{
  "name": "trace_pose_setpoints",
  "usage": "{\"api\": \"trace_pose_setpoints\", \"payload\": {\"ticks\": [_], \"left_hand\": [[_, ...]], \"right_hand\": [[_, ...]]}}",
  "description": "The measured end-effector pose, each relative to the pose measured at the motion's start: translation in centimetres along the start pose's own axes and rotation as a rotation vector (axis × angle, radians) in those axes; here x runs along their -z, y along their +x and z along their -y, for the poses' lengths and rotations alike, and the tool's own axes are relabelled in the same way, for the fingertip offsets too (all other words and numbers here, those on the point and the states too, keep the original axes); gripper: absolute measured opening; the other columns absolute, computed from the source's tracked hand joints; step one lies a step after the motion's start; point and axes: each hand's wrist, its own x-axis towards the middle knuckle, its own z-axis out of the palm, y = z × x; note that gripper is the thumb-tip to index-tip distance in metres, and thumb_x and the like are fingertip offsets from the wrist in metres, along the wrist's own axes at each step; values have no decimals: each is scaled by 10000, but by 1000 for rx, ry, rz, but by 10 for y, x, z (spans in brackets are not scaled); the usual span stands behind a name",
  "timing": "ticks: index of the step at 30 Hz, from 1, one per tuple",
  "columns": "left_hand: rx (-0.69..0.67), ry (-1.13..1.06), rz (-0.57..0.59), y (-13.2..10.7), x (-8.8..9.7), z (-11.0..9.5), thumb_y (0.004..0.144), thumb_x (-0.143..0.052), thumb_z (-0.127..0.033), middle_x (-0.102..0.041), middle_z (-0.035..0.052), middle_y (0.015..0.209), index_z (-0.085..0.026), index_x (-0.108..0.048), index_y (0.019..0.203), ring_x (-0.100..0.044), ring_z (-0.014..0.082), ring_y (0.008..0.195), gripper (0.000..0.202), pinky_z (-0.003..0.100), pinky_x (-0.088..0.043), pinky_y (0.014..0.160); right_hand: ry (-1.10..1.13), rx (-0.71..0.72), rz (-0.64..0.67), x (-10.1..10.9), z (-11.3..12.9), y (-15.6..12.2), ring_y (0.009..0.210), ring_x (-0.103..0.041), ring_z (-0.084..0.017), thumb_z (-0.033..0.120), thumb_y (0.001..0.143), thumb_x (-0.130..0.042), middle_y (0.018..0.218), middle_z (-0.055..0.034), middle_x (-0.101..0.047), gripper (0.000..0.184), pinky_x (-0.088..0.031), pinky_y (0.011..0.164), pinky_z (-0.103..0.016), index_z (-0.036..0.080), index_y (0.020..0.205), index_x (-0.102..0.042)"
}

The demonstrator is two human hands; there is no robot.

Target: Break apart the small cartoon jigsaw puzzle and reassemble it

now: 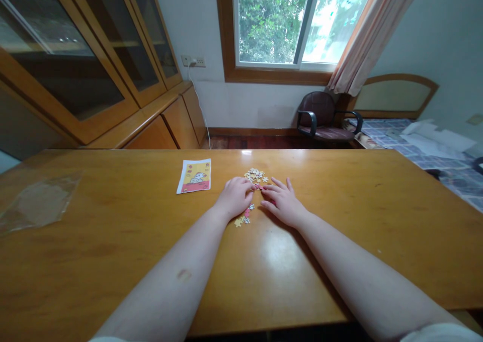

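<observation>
Curled fingers of my left hand [236, 197] close at the edge of some small pink jigsaw puzzle pieces [258, 186], their tips on one of them. From the other side my right hand [284, 201] reaches in with its fingers spread, the index fingertip at the same pink pieces. A bit of red shows beneath the right palm. Just beyond the hands lies a pile of loose puzzle pieces [255, 174], mostly pale backs. Nearer me, beside the left wrist, are a few yellow, pink and white pieces [244, 218]. Part of the pieces is hidden by my left hand.
A picture card [195, 176] with a white animal on yellow and red lies left of the hands on the wooden table [320, 291]. Farther left is a clear plastic bag [39, 201]. Beyond the table stand a cabinet [151, 125], an office chair [322, 115] and a bed [407, 136].
</observation>
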Motion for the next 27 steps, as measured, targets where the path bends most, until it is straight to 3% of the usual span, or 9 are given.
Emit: {"api": "trace_pose_setpoints", "payload": {"ticks": [5, 10, 17, 23, 27], "left_hand": [[-11, -21, 1, 0, -3, 1, 818, -513, -199, -669, 39, 1088, -231, -693, 964, -551, 220, 1053, 234, 396, -408, 974], [12, -15, 19, 0, 0, -1, 821, -510, -191, -670, 40, 1083, -228, -697, 952, -555, 217, 1046, 231, 396, -415, 966], [12, -34, 8, 0, -2, 0, 825, -505, -196, -669, 42, 1078, -230, -698, 937, -551, 217, 1051, 226, 402, -416, 969], [15, -46, 19, 0, 0, -1, 824, -509, -199, -668, 45, 1084, -232, -703, 925, -553, 222, 1059, 221, 409, -414, 972], [15, -52, 9, 0, -1, 0, 818, -514, -194, -671, 41, 1074, -237, -705, 926, -555, 221, 1055, 223, 407, -416, 974]], "right_hand": [[15, -44, -61, -1, -2, 1, 1334, -362, -296, 432, 906, -493, 1258, -95, -610, 373, -60, 1101, -638, 224, 1183, -632], [-4, -98, -162, -1, -1, -1, 1285, -428, -283, 344, 905, -494, 1149, -66, -674, 268, -55, 1106, -625, 232, 1037, -699], [20, -5, -140, 0, 4, -4, 1211, -513, -244, 276, 881, -522, 1022, -31, -721, 214, -78, 1127, -570, 257, 928, -730], [15, -26, -299, 0, 1, -4, 1167, -548, -230, 270, 899, -484, 1004, -33, -726, 246, -120, 1129, -529, 250, 932, -727], [13, 121, -226, 6, 6, -7, 1058, -587, -204, 301, 889, -506, 922, -12, -736, 238, -185, 1112, -453, 252, 835, -733]]}}
